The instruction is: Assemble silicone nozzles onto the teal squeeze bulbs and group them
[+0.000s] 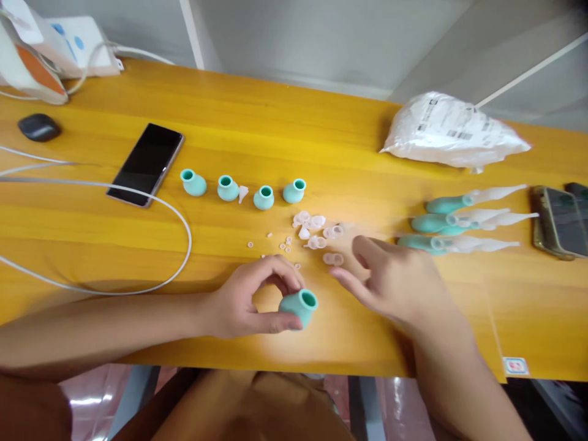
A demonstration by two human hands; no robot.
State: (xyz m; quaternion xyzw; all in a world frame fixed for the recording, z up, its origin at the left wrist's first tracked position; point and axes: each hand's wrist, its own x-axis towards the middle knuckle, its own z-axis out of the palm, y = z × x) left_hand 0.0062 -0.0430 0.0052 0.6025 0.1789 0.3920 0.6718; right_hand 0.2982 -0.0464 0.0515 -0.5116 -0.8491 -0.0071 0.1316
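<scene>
1. Teal bulb [294, 306]: by tabletop's [349, 346] near edge, mouth tilted up, clasped in left hand's [236, 300] grip.
2. Right hand [404, 282]: grip parted, thumb just beside translucent piece [333, 259].
3. Four similar bulbs [263, 199]: loose row, toward far edge.

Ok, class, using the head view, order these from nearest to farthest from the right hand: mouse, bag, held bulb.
1. Held bulb: in the left hand.
2. Bag: beyond the right hand, toward the back edge.
3. Mouse: at the far left.
</scene>
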